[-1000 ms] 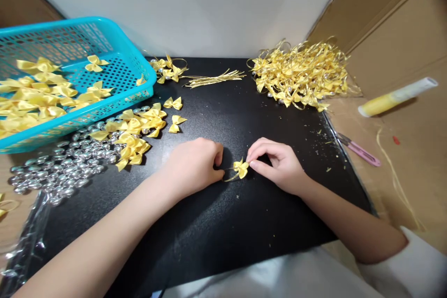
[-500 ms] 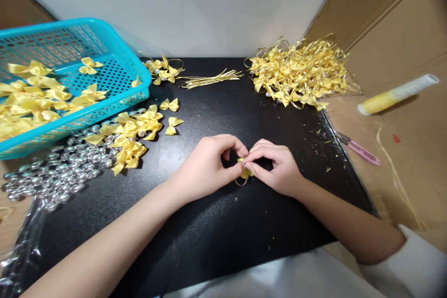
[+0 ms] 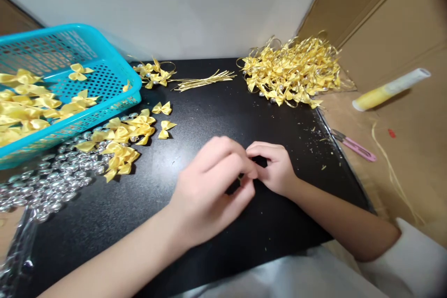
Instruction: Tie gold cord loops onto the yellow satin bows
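Over the black tabletop, my left hand point(image 3: 216, 186) and my right hand point(image 3: 274, 165) meet, fingertips bent and pressed together. Between them is a yellow ribbon bow, which showed with a thin gold loop in the earlier view; my left fingers now cover nearly all of it. My left hand is closed, its back turned up and its fingers curled towards the thumb. Thumb and forefinger of my right hand are in a pinch, their tips partly hidden behind the left fingers.
A turquoise basket point(image 3: 136, 95) of yellow bows stands left. Beside it lie silver beads point(image 3: 52, 186) and loose bows point(image 3: 120, 158). Gold ties point(image 3: 206, 81) lie at the back, near a heap of finished-looking bows point(image 3: 289, 72). A pink cutter point(image 3: 358, 148) and a tube point(image 3: 391, 89) lie right.
My left hand has rolled over the bow and nearer to me, hiding it and its gold loop. The right hand keeps its pinch. The view has shifted slightly.
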